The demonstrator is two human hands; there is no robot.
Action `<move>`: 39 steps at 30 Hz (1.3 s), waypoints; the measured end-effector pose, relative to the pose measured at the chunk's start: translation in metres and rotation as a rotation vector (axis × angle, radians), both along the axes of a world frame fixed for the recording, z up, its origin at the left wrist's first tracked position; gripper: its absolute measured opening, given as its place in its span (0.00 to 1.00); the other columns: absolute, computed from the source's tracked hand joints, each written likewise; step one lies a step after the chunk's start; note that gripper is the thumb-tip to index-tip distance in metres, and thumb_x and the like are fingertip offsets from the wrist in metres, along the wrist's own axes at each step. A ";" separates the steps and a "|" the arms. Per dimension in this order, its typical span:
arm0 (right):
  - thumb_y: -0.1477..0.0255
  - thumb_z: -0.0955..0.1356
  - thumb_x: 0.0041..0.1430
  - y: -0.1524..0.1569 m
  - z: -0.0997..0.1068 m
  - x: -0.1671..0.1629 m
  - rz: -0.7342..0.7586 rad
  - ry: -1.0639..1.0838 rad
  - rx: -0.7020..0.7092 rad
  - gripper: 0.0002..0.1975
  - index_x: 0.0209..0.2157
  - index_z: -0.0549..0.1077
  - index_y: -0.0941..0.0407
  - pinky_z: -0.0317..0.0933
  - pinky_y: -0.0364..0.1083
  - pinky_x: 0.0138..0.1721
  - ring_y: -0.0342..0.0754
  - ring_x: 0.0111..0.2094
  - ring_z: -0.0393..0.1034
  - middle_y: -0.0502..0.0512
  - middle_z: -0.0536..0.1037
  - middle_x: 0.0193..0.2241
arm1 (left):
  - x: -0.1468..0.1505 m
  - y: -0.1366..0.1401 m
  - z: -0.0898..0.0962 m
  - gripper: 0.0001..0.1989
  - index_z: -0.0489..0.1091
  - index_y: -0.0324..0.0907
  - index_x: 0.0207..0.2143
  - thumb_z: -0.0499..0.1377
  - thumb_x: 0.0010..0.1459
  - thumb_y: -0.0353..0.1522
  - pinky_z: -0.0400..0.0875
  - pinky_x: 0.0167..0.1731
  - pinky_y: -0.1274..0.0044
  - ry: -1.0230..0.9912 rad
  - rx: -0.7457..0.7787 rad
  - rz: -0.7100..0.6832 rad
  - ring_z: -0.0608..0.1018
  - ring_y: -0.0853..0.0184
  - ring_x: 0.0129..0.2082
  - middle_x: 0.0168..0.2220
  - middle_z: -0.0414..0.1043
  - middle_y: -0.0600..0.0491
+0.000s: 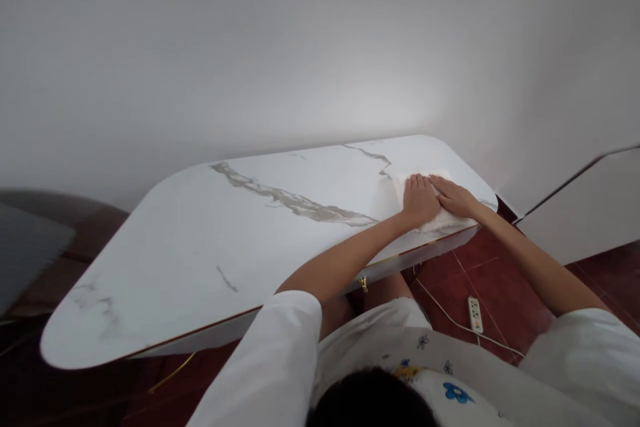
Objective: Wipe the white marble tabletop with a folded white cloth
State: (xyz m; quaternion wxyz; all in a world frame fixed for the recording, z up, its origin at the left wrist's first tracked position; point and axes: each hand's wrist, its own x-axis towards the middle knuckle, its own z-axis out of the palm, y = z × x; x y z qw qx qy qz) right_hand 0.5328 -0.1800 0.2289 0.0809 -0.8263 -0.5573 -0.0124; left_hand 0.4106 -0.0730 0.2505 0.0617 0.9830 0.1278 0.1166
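Note:
A white cloth (447, 219) lies flat near the right end of a white marble-patterned table (200, 240). My left hand (419, 200) presses palm-down on the cloth, fingers together. My right hand (454, 196) rests beside it on the same cloth, fingers pointing left and touching the left hand. Both arms reach out from white short sleeves. Most of the cloth is hidden under the hands.
A plain white wall stands right behind the table. On the dark red tiled floor (480, 267) under the right end lies a white power strip (475, 314) with its cable. A white panel (580, 207) stands at the far right; a dark object (25, 247) sits at the left edge.

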 end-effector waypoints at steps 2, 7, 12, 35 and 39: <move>0.69 0.55 0.59 0.016 0.001 0.008 -0.007 -0.003 -0.004 0.32 0.66 0.52 0.59 0.47 0.57 0.65 0.52 0.66 0.48 0.54 0.55 0.66 | 0.011 0.012 -0.001 0.28 0.57 0.24 0.61 0.45 0.62 0.32 0.49 0.62 0.66 -0.020 0.006 0.008 0.60 0.53 0.63 0.62 0.58 0.35; 0.70 0.54 0.59 0.057 -0.002 0.025 -0.040 -0.025 0.077 0.31 0.64 0.56 0.62 0.47 0.57 0.65 0.53 0.65 0.50 0.57 0.57 0.65 | 0.035 0.049 -0.003 0.27 0.58 0.23 0.60 0.45 0.61 0.30 0.50 0.61 0.67 -0.049 0.013 -0.018 0.61 0.54 0.61 0.60 0.60 0.34; 0.71 0.54 0.58 0.095 -0.001 0.046 -0.007 -0.020 0.092 0.32 0.64 0.56 0.61 0.48 0.58 0.65 0.53 0.65 0.51 0.56 0.58 0.64 | 0.056 0.083 -0.004 0.26 0.58 0.25 0.60 0.44 0.62 0.29 0.50 0.60 0.64 -0.054 0.005 0.004 0.60 0.53 0.61 0.61 0.59 0.34; 0.74 0.54 0.59 0.185 -0.001 0.122 -0.007 -0.016 0.056 0.31 0.64 0.55 0.67 0.43 0.51 0.67 0.50 0.66 0.48 0.59 0.55 0.66 | 0.136 0.163 -0.012 0.25 0.60 0.25 0.57 0.44 0.62 0.31 0.50 0.59 0.66 -0.098 0.028 0.114 0.63 0.54 0.58 0.58 0.63 0.34; 0.74 0.53 0.59 0.158 0.000 0.129 -0.026 -0.025 0.079 0.31 0.64 0.56 0.66 0.45 0.53 0.66 0.50 0.66 0.50 0.59 0.57 0.65 | 0.145 0.139 -0.015 0.25 0.59 0.25 0.59 0.43 0.63 0.31 0.50 0.59 0.65 -0.117 0.027 0.093 0.61 0.53 0.60 0.60 0.60 0.35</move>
